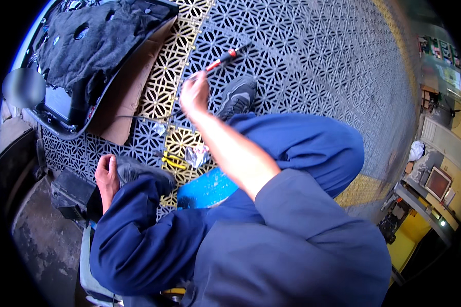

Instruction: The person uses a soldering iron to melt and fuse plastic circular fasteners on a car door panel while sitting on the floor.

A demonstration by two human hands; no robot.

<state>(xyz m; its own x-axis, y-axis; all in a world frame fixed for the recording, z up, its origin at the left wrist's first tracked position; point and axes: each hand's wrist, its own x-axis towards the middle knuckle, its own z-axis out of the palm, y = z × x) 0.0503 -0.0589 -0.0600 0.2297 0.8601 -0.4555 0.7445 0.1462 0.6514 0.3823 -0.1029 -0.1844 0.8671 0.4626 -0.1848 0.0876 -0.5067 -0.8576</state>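
Note:
My right hand point(194, 94) is stretched out over the floor grating. Its fingers are closed at the near end of a slim red-and-black hand tool point(221, 60), whose exact kind I cannot make out. The tool points away to the upper right, past my dark shoe point(237, 97). Beside my left knee, my left hand point(107, 176) has its fingers curled in, with nothing visible in them. Between my legs lie yellow-handled pliers point(174, 161) and a crumpled white wrapper point(197, 155).
A large dark panel with a black fabric lining point(82, 51) rests on cardboard point(133, 94) at the upper left. A thin dark cable point(143, 118) crosses the grating. A blue board point(205, 190) lies under me, and a black case point(71, 193) stands at the left.

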